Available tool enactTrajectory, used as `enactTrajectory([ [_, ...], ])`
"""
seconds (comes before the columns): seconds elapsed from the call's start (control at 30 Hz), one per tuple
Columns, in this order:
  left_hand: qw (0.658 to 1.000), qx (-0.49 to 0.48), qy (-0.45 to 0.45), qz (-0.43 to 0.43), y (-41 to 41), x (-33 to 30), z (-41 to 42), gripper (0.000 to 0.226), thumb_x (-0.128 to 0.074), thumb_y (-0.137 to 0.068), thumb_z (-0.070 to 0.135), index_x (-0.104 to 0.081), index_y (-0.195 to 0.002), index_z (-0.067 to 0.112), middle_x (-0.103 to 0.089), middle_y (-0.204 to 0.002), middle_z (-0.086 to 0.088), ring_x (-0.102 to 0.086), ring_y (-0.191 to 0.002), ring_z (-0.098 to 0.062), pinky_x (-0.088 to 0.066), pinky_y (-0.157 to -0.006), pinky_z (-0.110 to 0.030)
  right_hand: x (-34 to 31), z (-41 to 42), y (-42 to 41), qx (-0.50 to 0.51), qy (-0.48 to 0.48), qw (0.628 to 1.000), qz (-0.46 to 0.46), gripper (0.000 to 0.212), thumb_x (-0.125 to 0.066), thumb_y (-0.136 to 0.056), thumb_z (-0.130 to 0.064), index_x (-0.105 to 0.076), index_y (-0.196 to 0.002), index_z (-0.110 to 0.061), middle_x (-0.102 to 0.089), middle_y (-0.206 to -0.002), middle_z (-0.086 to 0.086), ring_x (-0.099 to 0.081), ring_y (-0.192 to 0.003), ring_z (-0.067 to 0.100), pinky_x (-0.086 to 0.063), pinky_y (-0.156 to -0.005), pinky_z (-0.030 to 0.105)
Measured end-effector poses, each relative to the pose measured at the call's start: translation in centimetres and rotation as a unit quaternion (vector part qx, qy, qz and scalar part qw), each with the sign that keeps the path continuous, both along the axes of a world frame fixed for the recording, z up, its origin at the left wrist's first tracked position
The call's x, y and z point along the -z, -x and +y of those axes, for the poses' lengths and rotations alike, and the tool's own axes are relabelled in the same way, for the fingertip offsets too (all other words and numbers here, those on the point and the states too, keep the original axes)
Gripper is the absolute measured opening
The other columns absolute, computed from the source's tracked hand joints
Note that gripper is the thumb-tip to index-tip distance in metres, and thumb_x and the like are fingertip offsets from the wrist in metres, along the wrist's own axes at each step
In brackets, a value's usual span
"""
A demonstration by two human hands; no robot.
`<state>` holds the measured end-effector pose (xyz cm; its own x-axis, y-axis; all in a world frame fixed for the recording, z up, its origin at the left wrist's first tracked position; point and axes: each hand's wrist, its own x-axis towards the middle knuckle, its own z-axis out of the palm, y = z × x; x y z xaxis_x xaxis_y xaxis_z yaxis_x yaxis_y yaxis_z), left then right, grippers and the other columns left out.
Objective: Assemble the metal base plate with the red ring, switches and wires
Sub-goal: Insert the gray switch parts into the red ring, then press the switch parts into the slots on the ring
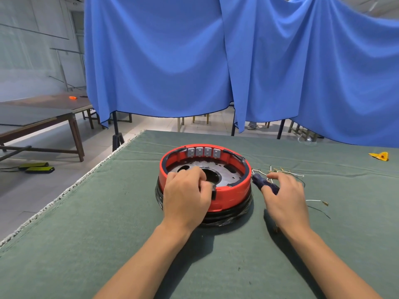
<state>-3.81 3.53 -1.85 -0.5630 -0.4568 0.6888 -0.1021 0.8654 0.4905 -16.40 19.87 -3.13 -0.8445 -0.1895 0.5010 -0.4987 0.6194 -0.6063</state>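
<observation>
my left hand [187, 195] hides the near rim of the red ring [235, 188] | my right hand [285, 194] covers part of the screwdriver [258, 180] | wires [280, 170] too thin to count

No lettering, label, brand, number or sign is legible anywhere: none shows on the red ring [228, 190], the grey switches [204, 152], the metal base plate [231, 175] or the green-covered counter [129, 234].

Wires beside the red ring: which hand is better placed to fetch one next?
Right, probably. The right hand is over the screwdriver, its fingertips beside the loose wires on the mat. The left hand rests on the red ring, on its near rim, across from the wires.
</observation>
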Motion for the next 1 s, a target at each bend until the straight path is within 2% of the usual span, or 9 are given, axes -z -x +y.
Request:
enactTrajectory([
  [0.1,0.998,-0.032,0.043,-0.014,-0.1,-0.7,0.8,0.016,-0.048,-0.074,0.017,-0.062,-0.071,0.013,-0.062,-0.066,0.001,-0.055,-0.065,-0.022,-0.041,-0.069,-0.032,-0.4,0.8,0.8,0.046,-0.015,0.999,-0.014,0.035,-0.05,-0.087,-0.01,-0.06,-0.12,-0.011,-0.059,-0.127,0.009,-0.04,-0.123,0.029,-0.032,-0.102,0.04],
  [0.23,0.989,-0.026,0.137,-0.057,1.6,-1.3,3.5,0.027,-0.039,-0.079,0.027,-0.061,-0.071,0.015,-0.062,-0.067,-0.001,-0.057,-0.065,-0.025,-0.046,-0.064,-0.035,-0.3,1.5,1.3,0.079,-0.04,0.991,-0.105,0.039,-0.046,-0.09,-0.015,-0.056,-0.128,-0.013,-0.057,-0.131,0.013,-0.045,-0.122,0.033,-0.034,-0.1,0.04],
  [0.37,0.982,-0.052,0.163,-0.082,2.6,-1.0,4.4,0.024,-0.049,-0.082,0.028,-0.055,-0.06,0.019,-0.058,-0.052,0.001,-0.054,-0.049,-0.022,-0.039,-0.051,-0.028,-0.1,1.8,1.5,0.057,-0.027,0.985,-0.161,0.021,-0.044,-0.09,-0.025,-0.063,-0.097,-0.024,-0.065,-0.106,0.011,-0.053,-0.099,0.032,-0.04,-0.076,0.035],
  [0.5,0.976,-0.043,0.205,-0.06,2.6,-0.7,3.8,0.032,-0.042,-0.085,0.03,-0.054,-0.057,0.02,-0.056,-0.049,0.003,-0.051,-0.044,-0.02,-0.034,-0.047,-0.025,-0.8,1.8,1.6,0.076,-0.034,0.994,-0.075,0.008,-0.055,-0.084,-0.028,-0.06,-0.08,-0.023,-0.056,-0.092,0.0,-0.048,-0.1,0.027,-0.037,-0.075,0.033],
  [0.6,0.975,-0.039,0.216,-0.042,2.7,-0.7,3.7,0.032,-0.042,-0.085,0.03,-0.054,-0.057,0.021,-0.055,-0.048,0.003,-0.05,-0.044,-0.019,-0.033,-0.046,-0.026,-2.5,2.2,1.2,0.089,-0.112,0.986,-0.084,0.019,-0.059,-0.075,-0.038,-0.06,-0.066,-0.02,-0.063,-0.076,-0.002,-0.061,-0.077,0.027,-0.046,-0.067,0.03],
  [0.67,0.974,-0.037,0.219,-0.038,2.8,-0.6,3.6,0.032,-0.042,-0.085,0.031,-0.054,-0.057,0.02,-0.056,-0.049,0.003,-0.051,-0.044,-0.019,-0.034,-0.047,-0.026,-3.0,2.2,0.7,0.084,-0.21,0.967,-0.12,0.017,-0.059,-0.071,-0.037,-0.063,-0.068,-0.021,-0.067,-0.072,-0.001,-0.064,-0.076,0.026,-0.046,-0.066,0.028],
  [0.77,0.974,-0.034,0.219,-0.04,2.7,-0.6,3.6,0.033,-0.041,-0.085,0.031,-0.056,-0.058,0.02,-0.058,-0.05,0.003,-0.053,-0.046,-0.019,-0.035,-0.048,-0.025,-2.6,1.8,0.1,0.069,-0.297,0.945,-0.122,0.02,-0.063,-0.07,-0.037,-0.066,-0.083,-0.023,-0.069,-0.083,-0.003,-0.064,-0.084,0.022,-0.039,-0.065,0.026],
  [0.87,0.974,-0.029,0.218,-0.05,2.5,-0.5,3.5,0.034,-0.04,-0.085,0.032,-0.058,-0.059,0.02,-0.06,-0.052,0.004,-0.055,-0.048,-0.018,-0.037,-0.049,-0.026,-2.3,1.5,0.2,0.054,-0.306,0.941,-0.131,0.027,-0.066,-0.072,-0.038,-0.067,-0.093,-0.021,-0.07,-0.091,-0.002,-0.064,-0.089,0.022,-0.041,-0.068,0.026],
  [1.0,0.975,-0.021,0.213,-0.057,2.3,-0.5,3.4,0.035,-0.039,-0.086,0.033,-0.062,-0.063,0.021,-0.062,-0.057,0.005,-0.057,-0.052,-0.017,-0.039,-0.051,-0.026,-2.2,1.5,0.2,0.022,-0.275,0.942,-0.193,0.017,-0.062,-0.075,-0.025,-0.069,-0.086,-0.014,-0.071,-0.085,0.003,-0.068,-0.08,0.026,-0.055,-0.077,0.031],
])
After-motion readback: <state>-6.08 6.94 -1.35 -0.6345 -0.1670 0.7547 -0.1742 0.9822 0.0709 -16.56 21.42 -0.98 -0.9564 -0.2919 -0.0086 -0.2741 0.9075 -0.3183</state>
